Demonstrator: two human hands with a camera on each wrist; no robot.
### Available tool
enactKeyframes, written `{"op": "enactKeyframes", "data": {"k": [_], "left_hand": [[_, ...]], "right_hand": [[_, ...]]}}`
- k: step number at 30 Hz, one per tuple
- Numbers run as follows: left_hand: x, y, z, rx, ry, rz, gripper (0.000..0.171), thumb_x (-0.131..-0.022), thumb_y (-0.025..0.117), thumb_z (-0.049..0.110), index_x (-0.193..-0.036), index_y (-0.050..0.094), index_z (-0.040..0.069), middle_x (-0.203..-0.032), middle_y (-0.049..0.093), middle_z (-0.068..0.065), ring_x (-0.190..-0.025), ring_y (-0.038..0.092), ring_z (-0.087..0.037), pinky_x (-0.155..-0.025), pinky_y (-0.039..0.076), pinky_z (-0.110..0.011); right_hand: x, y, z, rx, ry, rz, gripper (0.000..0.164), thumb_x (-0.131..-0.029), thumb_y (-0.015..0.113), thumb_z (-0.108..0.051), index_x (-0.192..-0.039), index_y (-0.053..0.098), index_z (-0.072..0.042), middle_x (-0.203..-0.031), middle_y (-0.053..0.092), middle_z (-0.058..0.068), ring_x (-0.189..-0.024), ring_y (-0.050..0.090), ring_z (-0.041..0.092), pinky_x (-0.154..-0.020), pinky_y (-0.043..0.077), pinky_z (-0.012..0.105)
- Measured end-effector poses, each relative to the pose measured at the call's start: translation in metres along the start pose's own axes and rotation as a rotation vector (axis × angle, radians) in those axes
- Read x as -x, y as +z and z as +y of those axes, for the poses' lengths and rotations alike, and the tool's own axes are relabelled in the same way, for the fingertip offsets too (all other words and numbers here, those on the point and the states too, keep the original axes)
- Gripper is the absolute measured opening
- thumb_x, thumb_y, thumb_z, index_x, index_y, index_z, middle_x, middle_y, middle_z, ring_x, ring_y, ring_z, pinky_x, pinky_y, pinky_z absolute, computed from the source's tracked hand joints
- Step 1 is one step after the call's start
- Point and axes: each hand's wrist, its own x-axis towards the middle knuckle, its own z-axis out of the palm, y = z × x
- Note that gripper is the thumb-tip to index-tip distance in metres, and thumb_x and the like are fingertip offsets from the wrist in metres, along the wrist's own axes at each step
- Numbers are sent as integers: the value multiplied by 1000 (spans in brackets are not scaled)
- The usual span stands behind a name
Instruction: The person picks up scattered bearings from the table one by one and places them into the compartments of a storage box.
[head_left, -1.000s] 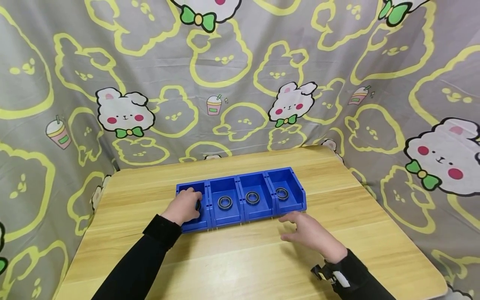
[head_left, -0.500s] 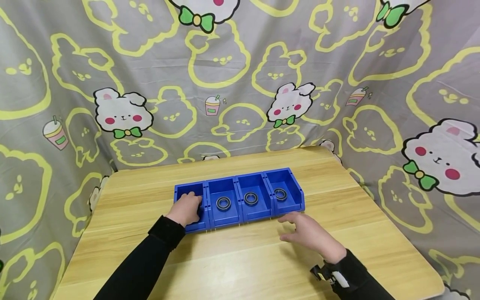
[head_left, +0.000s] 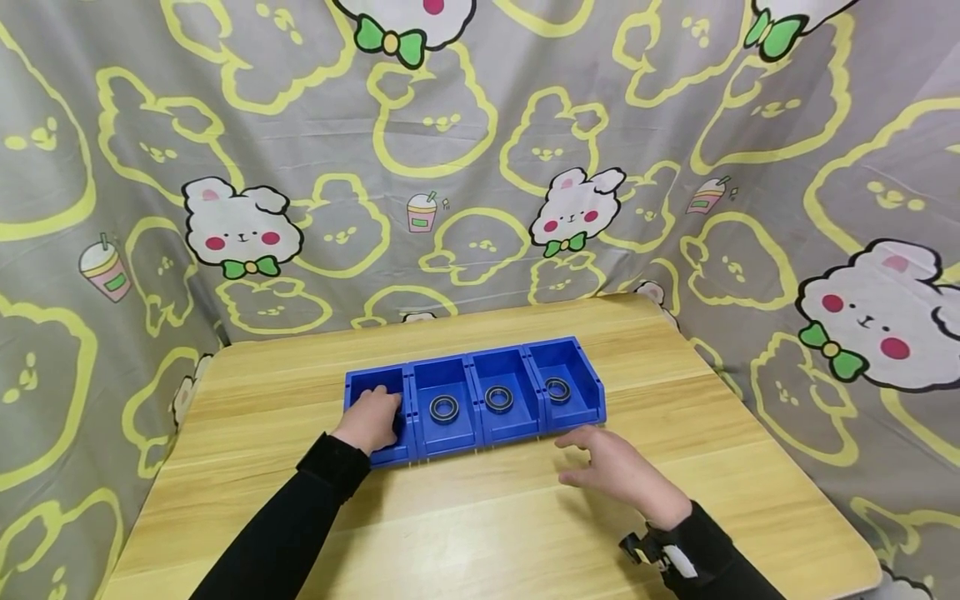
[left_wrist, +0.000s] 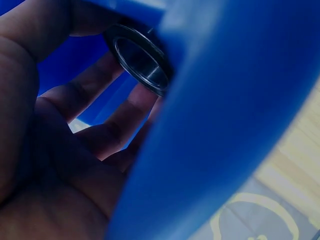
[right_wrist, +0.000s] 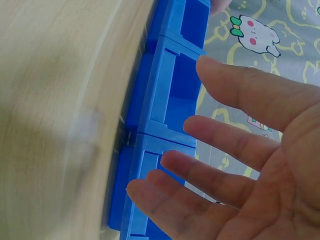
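Observation:
My left hand [head_left: 367, 421] reaches down into the leftmost blue bin [head_left: 392, 454]. In the left wrist view it grips a dark metal ball bearing [left_wrist: 140, 40], thumb on one side and curled fingers on the other. A blue bin wall [left_wrist: 215, 115] hides part of that ring, and the head view does not show it. Each of the other bins holds one similar bearing: one bearing [head_left: 444, 421] beside the left hand's bin, a second [head_left: 498, 410], and a third [head_left: 558, 399] at the right end. My right hand [head_left: 618, 471] hovers before the rightmost bin, fingers spread, holding nothing.
The joined bins [right_wrist: 155, 95] form one row on a wooden table [head_left: 465, 525]. A grey curtain [head_left: 480, 150] with yellow cartoon outlines hangs behind the table and along its sides.
My left hand has shifted slightly within the leftmost bin, and the bearing's edge seen earlier beside its fingers is now hidden in the head view. The right hand stays in place.

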Motion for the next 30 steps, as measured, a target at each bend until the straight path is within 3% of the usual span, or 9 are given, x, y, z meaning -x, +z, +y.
{"op": "enactKeyframes", "data": {"k": [6, 9, 19, 30], "left_hand": [[4, -11, 4, 6, -13, 55, 44, -80, 77, -1, -123, 64, -2, -113, 61, -25, -103, 59, -43, -92, 51, -53], [6, -16, 5, 21, -26, 70, 40, -81, 76, -1, -120, 65, -1, -111, 61, -24, -103, 58, -42, -92, 51, -53], [11, -16, 0, 45, -20, 74, 46, -80, 77, 1, -124, 64, -2, -114, 60, -24, -106, 57, -42, -93, 50, -51], [23, -26, -1, 75, -8, 141, 42, -81, 79, 7, -120, 66, -2, -108, 60, -20, -98, 58, -37, -89, 51, -48]], "right_hand": [[-1, 3, 0, -1, 17, 1, 41, -78, 86, -18, -116, 72, -8, -118, 69, 9, -109, 64, 35, -91, 53, 53], [-2, 3, 0, 3, 20, 1, 41, -78, 87, -18, -115, 73, -8, -117, 69, 8, -108, 64, 34, -90, 53, 53], [-4, 5, -2, -10, 27, -20, 40, -78, 86, -17, -115, 72, -7, -117, 70, 8, -109, 64, 35, -91, 53, 54], [-6, 2, -2, 33, -46, -2, 44, -77, 87, -19, -116, 72, -4, -117, 70, 12, -107, 64, 36, -90, 53, 54]]}}
